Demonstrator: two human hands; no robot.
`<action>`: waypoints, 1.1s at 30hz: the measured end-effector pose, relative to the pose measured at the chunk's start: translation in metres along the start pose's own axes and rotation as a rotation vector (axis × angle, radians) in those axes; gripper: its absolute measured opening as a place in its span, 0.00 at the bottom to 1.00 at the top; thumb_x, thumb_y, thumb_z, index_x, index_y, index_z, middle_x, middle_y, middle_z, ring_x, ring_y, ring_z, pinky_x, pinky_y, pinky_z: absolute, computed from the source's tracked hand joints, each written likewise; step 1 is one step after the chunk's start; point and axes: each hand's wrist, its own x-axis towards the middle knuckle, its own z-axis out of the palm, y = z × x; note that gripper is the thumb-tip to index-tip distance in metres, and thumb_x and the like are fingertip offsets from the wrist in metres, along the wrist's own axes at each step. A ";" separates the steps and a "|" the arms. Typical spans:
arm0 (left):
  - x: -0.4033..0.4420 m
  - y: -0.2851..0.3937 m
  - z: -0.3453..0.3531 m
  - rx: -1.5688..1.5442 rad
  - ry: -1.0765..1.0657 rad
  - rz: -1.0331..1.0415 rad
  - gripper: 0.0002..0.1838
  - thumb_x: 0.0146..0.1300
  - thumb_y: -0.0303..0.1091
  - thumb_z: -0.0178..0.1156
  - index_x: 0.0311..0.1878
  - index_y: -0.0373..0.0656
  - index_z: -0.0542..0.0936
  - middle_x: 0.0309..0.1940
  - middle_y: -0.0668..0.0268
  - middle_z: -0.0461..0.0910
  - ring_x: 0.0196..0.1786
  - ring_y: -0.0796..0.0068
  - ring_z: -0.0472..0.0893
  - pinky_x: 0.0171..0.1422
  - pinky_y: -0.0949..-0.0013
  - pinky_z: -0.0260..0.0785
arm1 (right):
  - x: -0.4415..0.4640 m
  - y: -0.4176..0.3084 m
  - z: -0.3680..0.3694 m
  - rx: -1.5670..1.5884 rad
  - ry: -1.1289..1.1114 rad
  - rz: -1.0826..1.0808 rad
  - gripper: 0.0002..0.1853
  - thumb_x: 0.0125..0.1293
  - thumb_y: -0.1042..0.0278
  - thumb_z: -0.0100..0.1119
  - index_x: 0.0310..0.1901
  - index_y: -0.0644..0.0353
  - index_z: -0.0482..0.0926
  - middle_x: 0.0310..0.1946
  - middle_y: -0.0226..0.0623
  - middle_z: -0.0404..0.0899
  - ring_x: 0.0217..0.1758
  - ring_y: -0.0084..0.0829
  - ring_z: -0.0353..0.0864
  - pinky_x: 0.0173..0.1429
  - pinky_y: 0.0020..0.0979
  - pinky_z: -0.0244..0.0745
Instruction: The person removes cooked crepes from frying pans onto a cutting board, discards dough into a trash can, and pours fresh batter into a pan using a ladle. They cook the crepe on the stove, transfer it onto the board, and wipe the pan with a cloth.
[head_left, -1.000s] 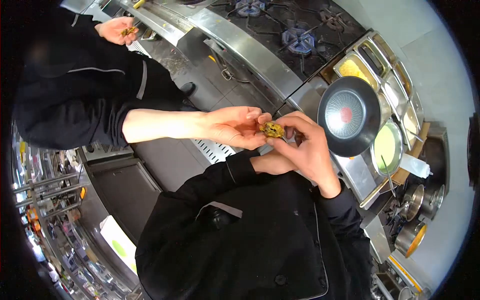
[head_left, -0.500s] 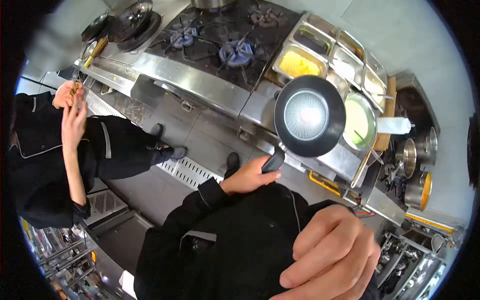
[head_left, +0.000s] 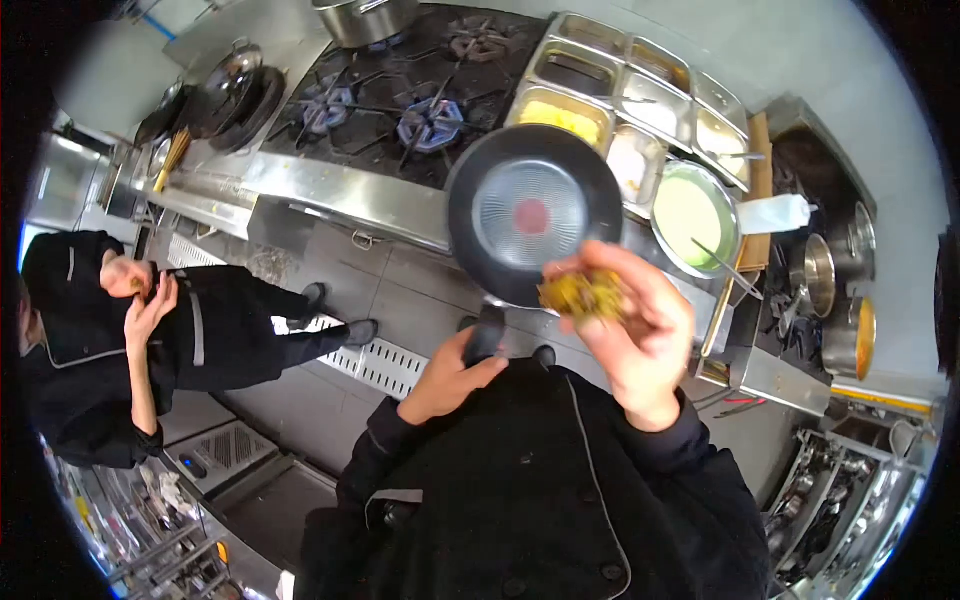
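My left hand is wrapped round the black handle of a frying pan. The pan is dark and bare inside, with a red spot at its centre. My right hand, to the right of the handle, grips a greenish-brown, lumpy piece of food between thumb and fingers. That piece is in front of the pan's lower right rim in this view; whether it touches the pan I cannot tell.
Behind the pan is a gas stove. Metal trays of ingredients and a pot of pale green sauce with a spoon stand to its right. A co-worker in black stands at left, hands raised.
My right hand has moved from close to the camera at lower right to beside the pan, and the food in it now shows. The pan appears further left.
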 end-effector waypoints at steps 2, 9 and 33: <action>-0.007 -0.003 -0.004 -0.035 0.035 -0.012 0.12 0.62 0.33 0.62 0.44 0.39 0.74 0.27 0.74 0.72 0.29 0.86 0.70 0.34 0.78 0.63 | -0.002 0.015 -0.013 0.026 0.023 0.033 0.24 0.60 0.84 0.58 0.60 0.70 0.69 0.51 0.53 0.77 0.52 0.36 0.80 0.52 0.31 0.76; -0.020 -0.018 -0.020 -0.181 0.304 0.019 0.13 0.60 0.30 0.63 0.46 0.37 0.74 0.25 0.73 0.72 0.26 0.85 0.70 0.31 0.78 0.62 | 0.006 0.035 -0.025 0.162 -0.026 0.110 0.28 0.60 0.91 0.52 0.64 0.70 0.65 0.57 0.51 0.74 0.61 0.36 0.74 0.64 0.34 0.69; -0.176 -0.149 -0.189 -0.630 1.173 -0.136 0.09 0.63 0.31 0.61 0.42 0.38 0.75 0.21 0.73 0.71 0.23 0.85 0.68 0.27 0.77 0.60 | 0.132 0.459 0.322 0.267 -0.444 1.181 0.11 0.71 0.64 0.48 0.47 0.58 0.76 0.34 0.34 0.80 0.32 0.26 0.79 0.34 0.26 0.72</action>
